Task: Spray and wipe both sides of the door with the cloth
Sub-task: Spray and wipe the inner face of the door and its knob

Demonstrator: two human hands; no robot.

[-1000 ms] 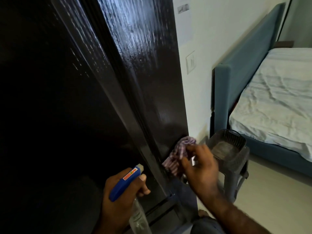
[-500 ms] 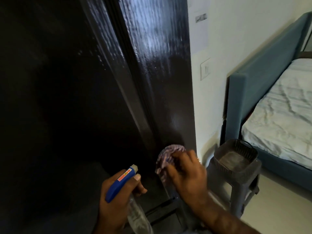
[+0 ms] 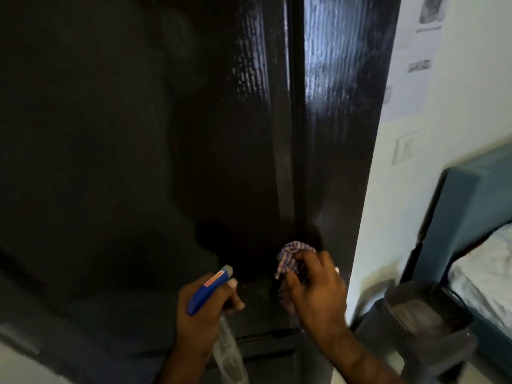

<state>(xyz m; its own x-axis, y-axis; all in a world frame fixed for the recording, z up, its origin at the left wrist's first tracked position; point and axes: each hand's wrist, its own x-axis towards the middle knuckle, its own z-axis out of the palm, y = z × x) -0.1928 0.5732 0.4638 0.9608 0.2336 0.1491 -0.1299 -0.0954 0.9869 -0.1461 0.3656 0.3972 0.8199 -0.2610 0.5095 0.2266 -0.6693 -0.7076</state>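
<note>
Blue-capped clear plastic spray bottle [image 3: 213,297] gripped upright in left hand [image 3: 203,320], nearest, nozzle facing the door. Just beyond, to the right, checked purple-and-white cloth [image 3: 293,257] bunched in right hand [image 3: 315,289], pressed low on glossy dark wooden door [image 3: 340,112]. Wiping apparently under way near the bottom of this face; other side out of view, presumably still to do.

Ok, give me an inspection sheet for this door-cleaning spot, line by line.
Surface: dark glossy door, sheen on its upper part.
Job's things: checked cloth bunched against the door low down; spray bottle with blue head.
Clutter: dark basket on a grey stool.
Grippers: left hand grips the bottle; right hand holds the cloth.
Cables: nothing seen.
Surroundings: pale wall with switch plate and papers; bed at right.
</note>
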